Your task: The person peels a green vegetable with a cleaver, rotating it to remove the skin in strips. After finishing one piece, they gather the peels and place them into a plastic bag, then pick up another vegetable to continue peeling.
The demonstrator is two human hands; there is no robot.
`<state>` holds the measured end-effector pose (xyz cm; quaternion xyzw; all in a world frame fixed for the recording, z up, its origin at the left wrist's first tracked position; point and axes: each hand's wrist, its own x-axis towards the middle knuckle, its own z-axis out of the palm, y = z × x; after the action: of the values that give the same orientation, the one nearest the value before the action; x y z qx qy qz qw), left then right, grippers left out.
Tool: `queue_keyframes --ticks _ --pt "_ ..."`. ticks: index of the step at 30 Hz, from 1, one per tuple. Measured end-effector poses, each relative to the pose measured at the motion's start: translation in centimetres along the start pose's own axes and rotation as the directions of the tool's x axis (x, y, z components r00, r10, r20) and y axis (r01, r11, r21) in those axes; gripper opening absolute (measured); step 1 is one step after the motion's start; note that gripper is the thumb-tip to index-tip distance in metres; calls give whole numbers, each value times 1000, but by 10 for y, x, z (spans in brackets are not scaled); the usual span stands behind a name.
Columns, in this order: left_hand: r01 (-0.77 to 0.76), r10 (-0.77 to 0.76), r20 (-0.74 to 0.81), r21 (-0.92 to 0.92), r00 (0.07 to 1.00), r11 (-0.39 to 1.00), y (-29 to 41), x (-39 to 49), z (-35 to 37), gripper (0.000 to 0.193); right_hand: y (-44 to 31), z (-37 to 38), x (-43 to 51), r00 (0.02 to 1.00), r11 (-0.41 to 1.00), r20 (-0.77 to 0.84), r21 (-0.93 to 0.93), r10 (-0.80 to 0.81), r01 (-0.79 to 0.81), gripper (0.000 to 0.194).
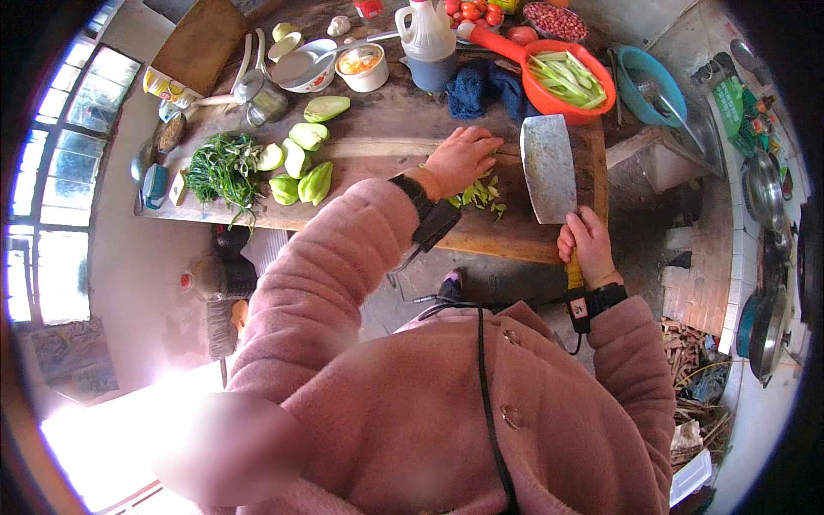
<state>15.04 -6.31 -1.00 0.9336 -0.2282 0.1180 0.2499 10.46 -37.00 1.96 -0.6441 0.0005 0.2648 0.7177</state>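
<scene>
My right hand grips the yellow-wrapped handle of a cleaver at the table's right end. Its broad, stained blade points away from me. Palm down, my left hand lies low over the wooden table, its fingers slightly apart. Green peel scraps lie beside and partly under that hand; its palm side is hidden. Further left are several green chayotes, some of them peeled, and a heap of leafy greens. An orange-red plastic strainer at the back right holds pale green strips.
A dark blue cloth and a plastic jug of dark liquid stand behind my left hand. Bowls, a lidded metal pot and a cutting board fill the back left. A blue basin sits beyond the right edge.
</scene>
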Motion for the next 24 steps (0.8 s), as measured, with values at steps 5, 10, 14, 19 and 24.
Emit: queue_keyframes --ticks 5,10,14,19,24 --pt "-5 -27 169 185 985 983 8 8 -2 31 3 -2 1 1000 999 11 37 -9 8 15" --pt "-61 55 181 27 982 998 8 -19 -26 15 7 -4 2 998 998 20 29 -51 51 17" --pt "-85 83 41 41 996 996 24 -19 -21 21 6 -3 4 998 998 31 25 -52 51 18" --pt "-51 51 3 -13 999 999 59 -21 1 34 4 -2 2 999 999 31 21 -37 36 18" --pt "-40 32 107 73 994 997 47 -27 -2 25 7 -2 0 998 999 32 6 -50 50 17"
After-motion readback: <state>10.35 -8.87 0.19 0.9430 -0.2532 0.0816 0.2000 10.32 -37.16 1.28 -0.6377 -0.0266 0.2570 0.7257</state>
